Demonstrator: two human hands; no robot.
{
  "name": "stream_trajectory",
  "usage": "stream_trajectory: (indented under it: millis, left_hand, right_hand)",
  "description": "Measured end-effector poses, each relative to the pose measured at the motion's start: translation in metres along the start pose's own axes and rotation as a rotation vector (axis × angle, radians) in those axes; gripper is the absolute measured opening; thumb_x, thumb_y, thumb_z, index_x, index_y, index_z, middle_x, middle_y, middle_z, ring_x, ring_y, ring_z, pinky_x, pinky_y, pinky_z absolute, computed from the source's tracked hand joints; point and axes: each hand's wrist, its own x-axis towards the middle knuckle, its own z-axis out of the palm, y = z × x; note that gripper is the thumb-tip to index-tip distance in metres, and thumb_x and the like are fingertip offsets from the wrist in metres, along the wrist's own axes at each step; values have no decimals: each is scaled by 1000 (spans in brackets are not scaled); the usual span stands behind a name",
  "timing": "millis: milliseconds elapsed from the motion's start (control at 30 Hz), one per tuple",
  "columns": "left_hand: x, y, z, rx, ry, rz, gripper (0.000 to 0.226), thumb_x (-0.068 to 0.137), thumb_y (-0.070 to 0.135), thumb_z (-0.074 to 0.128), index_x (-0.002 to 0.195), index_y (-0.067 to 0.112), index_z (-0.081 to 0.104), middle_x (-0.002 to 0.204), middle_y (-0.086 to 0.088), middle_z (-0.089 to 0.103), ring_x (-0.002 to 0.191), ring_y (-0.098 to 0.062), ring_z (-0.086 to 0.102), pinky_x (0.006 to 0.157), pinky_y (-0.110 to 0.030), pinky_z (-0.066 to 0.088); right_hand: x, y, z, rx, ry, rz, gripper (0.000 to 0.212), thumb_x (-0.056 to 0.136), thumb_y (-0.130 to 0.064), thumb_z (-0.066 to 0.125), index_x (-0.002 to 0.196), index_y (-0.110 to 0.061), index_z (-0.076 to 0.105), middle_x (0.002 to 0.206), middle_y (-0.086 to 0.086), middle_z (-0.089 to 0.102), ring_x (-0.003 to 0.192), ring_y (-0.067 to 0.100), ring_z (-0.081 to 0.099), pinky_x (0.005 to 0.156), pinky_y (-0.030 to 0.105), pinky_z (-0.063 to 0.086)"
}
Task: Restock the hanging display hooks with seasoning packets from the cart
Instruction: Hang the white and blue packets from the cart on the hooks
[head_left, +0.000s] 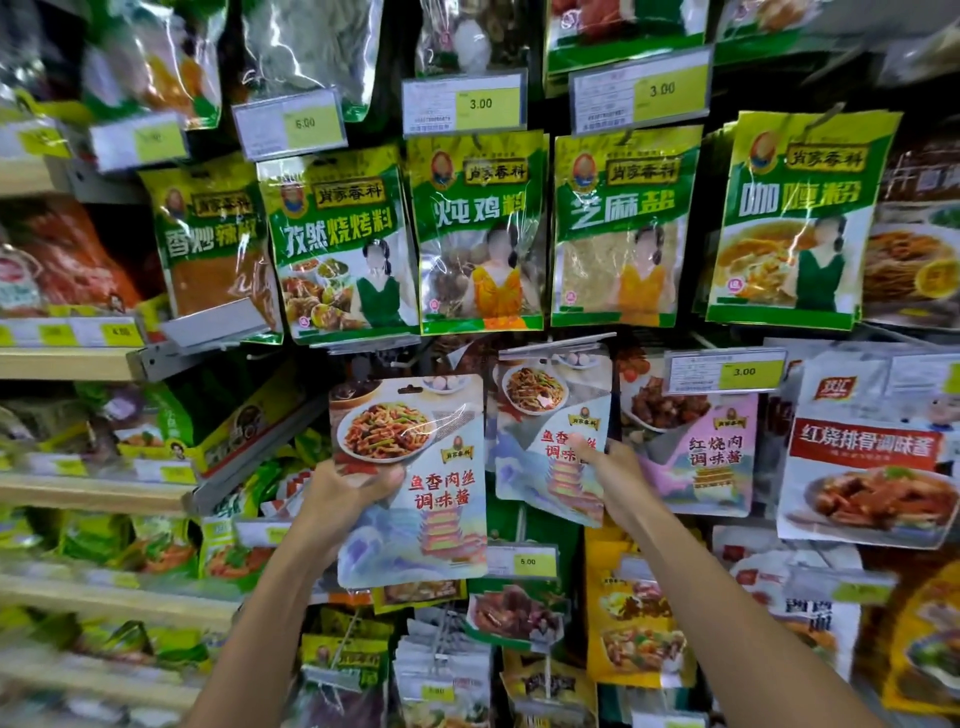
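The whole wall ahead is a hanging display rack (537, 119), dark behind and crowded with packets on hooks. Wooden store shelves (62, 364) run off to the left, holding blurred bags and yellow price strips.

Across the upper part hangs a row of green seasoning packets (478, 228), five side by side, from a chilli mix on the left to a curry powder packet (795, 218) on the right. Below them at the far right is a big white-and-red braised-rib sauce packet (872, 467), and beside it, nearer the middle, a pink braised-pork sauce packet (706, 452).

The held yuxiang-pork sauce packet (431, 509) is up in front of the rack, off any hook, tilted a little. Just to its right the hanging yuxiang-pork sauce packet (545, 410), the same design, is on its hook in the lower row, its bottom swung slightly rightwards.

A yellow 3.00 price tag (727, 371) sits above the pink packet, and a 5.00 price tag (524, 561) below the hanging one.

The left hand (353, 493) grips the held packet by its left edge, thumb across the front and the fingers behind. The right hand (618, 475) pinches the hanging packet at its lower right, thumb on the printed face, the other fingers hidden behind it.
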Motion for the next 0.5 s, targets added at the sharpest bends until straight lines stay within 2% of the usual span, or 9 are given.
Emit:
stream_trajectory:
  millis: [67, 133, 167, 200, 233, 267, 333, 400, 500]
  left_hand:
    - [-5, 3, 7, 0, -32, 8, 15, 72, 7, 78, 83, 14, 70, 75, 0, 75, 69, -12, 69, 61, -24, 56]
    - [-10, 5, 17, 1, -77, 9, 15, 72, 11, 79, 83, 18, 71, 79, 2, 75, 72, -10, 70, 60, -21, 56]
    - [-12, 5, 23, -7, -101, 2, 15, 72, 12, 79, 83, 18, 72, 82, 1, 76, 76, -12, 71, 64, -24, 58]
    - [-14, 5, 30, -14, -122, -6, 15, 72, 13, 79, 84, 18, 72, 84, 0, 76, 79, -14, 71, 68, -28, 58]
    - [-15, 5, 38, -16, -143, -11, 16, 72, 14, 80, 85, 19, 72, 86, -1, 76, 81, -15, 71, 71, -31, 57]
    - [-17, 6, 46, -17, -164, -12, 17, 73, 14, 80, 87, 19, 72, 88, -1, 76, 84, -15, 71, 74, -32, 57]
    - [-19, 8, 63, -30, -206, -5, 18, 73, 13, 79, 89, 18, 72, 90, 1, 76, 86, -13, 70, 76, -30, 57]
    - [-22, 10, 80, -66, -238, 4, 19, 73, 10, 79, 88, 20, 71, 86, 6, 75, 81, -6, 70, 69, -23, 57]
    - [-25, 15, 96, -54, -245, 18, 16, 74, 10, 79, 83, 22, 72, 79, 7, 75, 72, -4, 68, 63, -22, 55]
  right_hand:
    - [-9, 1, -2, -69, 39, -57, 33, 92, -20, 62, 120, -3, 57, 106, 11, 69, 78, 15, 68, 56, 20, 53]
    - [-25, 9, -7, -232, 191, -202, 42, 92, -19, 62, 129, -3, 50, 117, 9, 63, 98, 18, 64, 77, 22, 53]
    - [-38, 14, -9, -281, 282, -298, 43, 92, -21, 63, 130, -7, 48, 122, 5, 61, 107, 15, 60, 87, 23, 50]
    - [-53, 17, -9, -289, 340, -388, 42, 91, -27, 63, 128, -14, 48, 122, -1, 59, 108, 7, 57, 89, 18, 47]
    - [-67, 19, -8, -270, 330, -440, 40, 89, -36, 63, 123, -21, 50, 117, -9, 58, 104, -4, 55, 85, 10, 44]
    - [-79, 18, -5, -220, 247, -430, 40, 85, -45, 61, 118, -25, 52, 113, -15, 59, 99, -11, 54, 79, 5, 42]
    - [-92, 12, 2, -68, 9, -305, 44, 76, -51, 63, 112, -26, 58, 106, -17, 65, 93, -13, 60, 74, 6, 46]
    - [-92, 10, 5, -25, -114, -257, 38, 76, -41, 69, 108, -21, 63, 97, -10, 73, 89, -2, 68, 67, 12, 52]
    - [-87, 10, 0, -20, -76, -257, 24, 84, -22, 71, 105, -11, 67, 92, -1, 76, 85, 14, 73, 65, 23, 56]
